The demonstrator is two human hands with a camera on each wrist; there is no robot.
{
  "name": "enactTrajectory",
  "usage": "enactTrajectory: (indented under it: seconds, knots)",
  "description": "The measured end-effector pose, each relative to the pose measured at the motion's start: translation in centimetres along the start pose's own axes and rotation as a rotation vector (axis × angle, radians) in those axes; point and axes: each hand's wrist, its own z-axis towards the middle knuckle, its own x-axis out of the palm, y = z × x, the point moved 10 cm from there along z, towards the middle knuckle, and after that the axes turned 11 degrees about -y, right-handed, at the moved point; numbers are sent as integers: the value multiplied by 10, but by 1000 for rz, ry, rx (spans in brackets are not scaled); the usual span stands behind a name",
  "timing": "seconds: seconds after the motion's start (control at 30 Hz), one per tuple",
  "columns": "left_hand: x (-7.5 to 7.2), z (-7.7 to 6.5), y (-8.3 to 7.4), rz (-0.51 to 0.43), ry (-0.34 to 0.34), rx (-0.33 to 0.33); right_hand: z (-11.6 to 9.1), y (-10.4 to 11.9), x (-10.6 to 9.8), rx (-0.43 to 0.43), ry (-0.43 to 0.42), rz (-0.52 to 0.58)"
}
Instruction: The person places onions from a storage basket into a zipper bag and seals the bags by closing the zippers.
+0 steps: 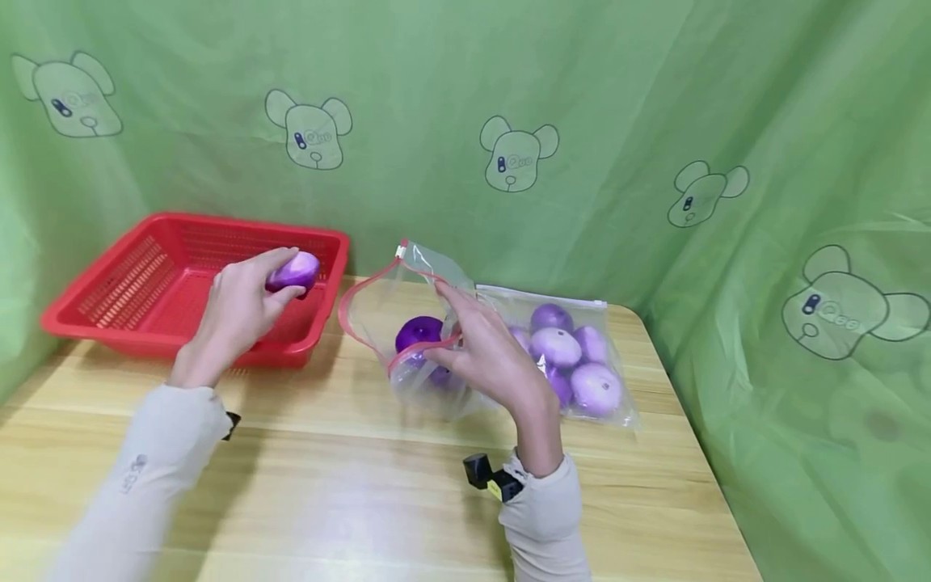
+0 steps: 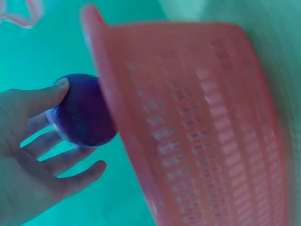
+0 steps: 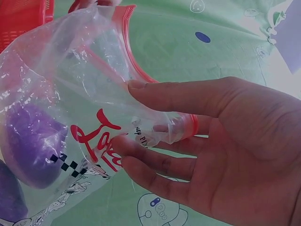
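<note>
My left hand (image 1: 243,303) grips a purple onion (image 1: 298,272) above the right side of a red plastic basket (image 1: 153,335). In the left wrist view the thumb and fingers curve round the dark onion (image 2: 84,110), beside the basket's rim. My right hand (image 1: 487,347) holds the mouth of a clear zip bag (image 1: 378,299) with a red edge and keeps it gaping toward the left. Inside the bag sit purple onions (image 1: 419,331). From the right wrist view, the thumb lies at the red edge and the fingers curl by the printed plastic (image 3: 101,146).
To the right lies a second clear bag (image 1: 618,404) with a white zip, filled with several purple onions (image 1: 556,347). The wooden table (image 1: 349,509) ends at a green curtain (image 1: 422,97) behind and on the right.
</note>
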Motion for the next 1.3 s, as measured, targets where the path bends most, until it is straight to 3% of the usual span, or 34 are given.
enactTrajectory:
  seconds: [0.3,0.47,0.67,0.83,1.03,1.3]
  knots:
    - [-20,-16,-43,-99,-209,20,-2,-2,1,20,6,11]
    - [-24,-31,-64,-193,-262,-6,-2,-1,4,21,20,10]
    - [-23,-33,-94,-254,-250,44,-1,-2,1,23,-1,-2]
    - [-22,-36,-110,-283,-240,76,-1,1,2,-5,0,-4]
    - [-5,-40,-122,-263,-181,134,0,6,5,-36,2,-3]
    - [20,-46,-125,-270,-80,145,-1,16,6,-73,-14,4]
